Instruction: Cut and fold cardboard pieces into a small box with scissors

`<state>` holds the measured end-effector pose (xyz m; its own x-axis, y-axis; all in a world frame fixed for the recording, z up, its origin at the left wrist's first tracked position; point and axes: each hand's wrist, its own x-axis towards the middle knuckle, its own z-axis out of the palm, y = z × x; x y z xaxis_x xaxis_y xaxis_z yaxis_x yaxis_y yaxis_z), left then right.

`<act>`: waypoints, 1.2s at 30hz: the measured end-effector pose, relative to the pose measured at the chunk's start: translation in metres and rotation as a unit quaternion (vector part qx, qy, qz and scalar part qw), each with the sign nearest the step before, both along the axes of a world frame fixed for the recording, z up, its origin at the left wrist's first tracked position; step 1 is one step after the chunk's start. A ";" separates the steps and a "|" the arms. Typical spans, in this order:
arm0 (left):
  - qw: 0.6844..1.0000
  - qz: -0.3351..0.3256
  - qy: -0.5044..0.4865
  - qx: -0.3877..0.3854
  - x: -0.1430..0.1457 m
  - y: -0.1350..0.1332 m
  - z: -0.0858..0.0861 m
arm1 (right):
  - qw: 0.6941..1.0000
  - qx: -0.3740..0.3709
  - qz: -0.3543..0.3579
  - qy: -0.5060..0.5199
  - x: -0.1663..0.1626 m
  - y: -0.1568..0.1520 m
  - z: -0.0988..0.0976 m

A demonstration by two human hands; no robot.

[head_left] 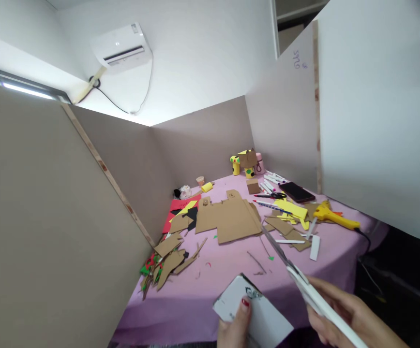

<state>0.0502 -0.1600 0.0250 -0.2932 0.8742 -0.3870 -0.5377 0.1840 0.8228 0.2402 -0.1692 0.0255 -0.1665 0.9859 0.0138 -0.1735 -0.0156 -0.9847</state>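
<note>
At the table's front edge, my left hand (pixel 234 328) grips a flat white piece of printed card (pixel 268 321), the thumb pressed on its face. Dark print and a dark upper edge show on the card. My right hand (pixel 340 309) is closed around white-handled scissors (pixel 313 295), seen nearly edge-on. Their grey blades point up and left over the table, apart from the card. Beyond the blades lies a large cut sheet of brown cardboard (pixel 228 220), with two tabs along its far edge.
A purple cloth (pixel 181 319) covers the table. Cardboard scraps (pixel 172 266) pile at the left. On the right are a yellow glue gun (pixel 335 217) with a cord, a phone (pixel 297 192), black scissors (pixel 277 195), markers and yellow scraps. Panels (pixel 202 140) enclose the table.
</note>
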 end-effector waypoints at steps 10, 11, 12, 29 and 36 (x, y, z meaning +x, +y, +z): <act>0.977 0.013 0.173 0.127 -0.011 0.008 0.023 | 0.943 0.126 -0.038 -0.305 0.000 0.046 0.019; 0.950 0.002 0.247 0.192 -0.012 0.008 0.025 | 0.909 0.150 -0.051 -0.384 0.004 0.059 0.016; 0.915 -0.007 0.315 0.251 -0.012 0.007 0.026 | 0.898 0.158 -0.051 -0.408 0.006 0.072 0.013; 0.576 -0.175 0.659 0.451 -0.044 0.042 -0.010 | 0.954 0.115 0.123 -0.249 -0.027 0.091 0.010; 0.573 -0.150 0.685 0.425 -0.044 0.063 -0.021 | 0.978 0.094 0.118 -0.144 -0.061 0.100 0.013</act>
